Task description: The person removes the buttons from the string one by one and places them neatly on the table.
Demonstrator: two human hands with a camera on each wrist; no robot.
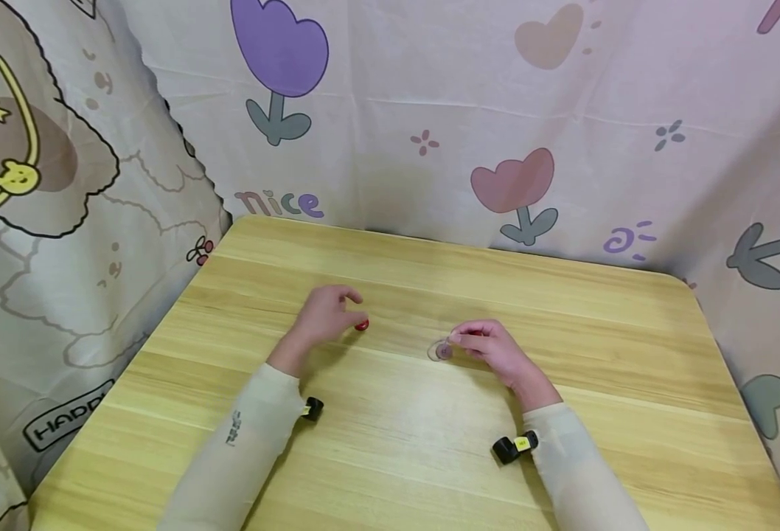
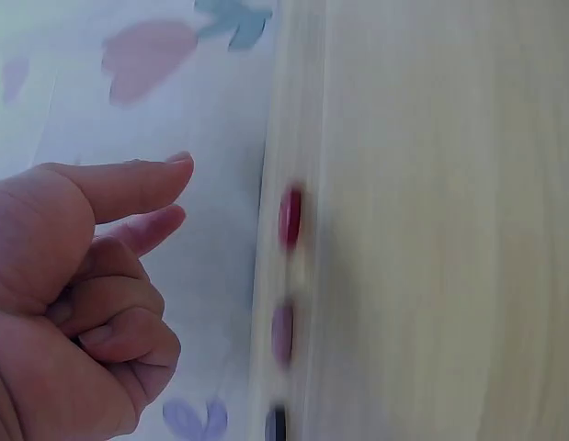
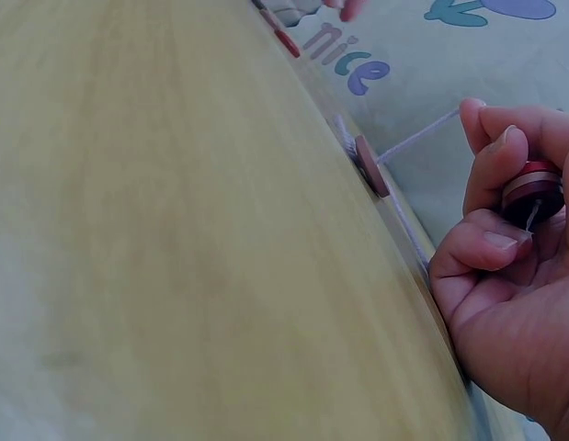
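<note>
My left hand (image 1: 324, 313) hovers over the table, thumb and index finger apart, the other fingers curled, with nothing between them. Just by its fingertips is a red button-like disc (image 1: 362, 324). The left wrist view shows this red disc (image 2: 290, 217) in a row with a purple disc (image 2: 282, 333) and a dark disc (image 2: 277, 424), all blurred. My right hand (image 1: 492, 346) pinches a thin pale string (image 3: 417, 138); a small stack of red, pink and dark discs (image 3: 534, 191) sits within its fingers. A mauve disc (image 3: 371, 165) on the string stands tilted near the table.
The light wooden table (image 1: 390, 457) has rounded far corners. A patterned curtain (image 1: 390, 110) hangs behind it and along both sides. Small black cameras are worn at the left sleeve (image 1: 231, 450) and right sleeve (image 1: 582, 464).
</note>
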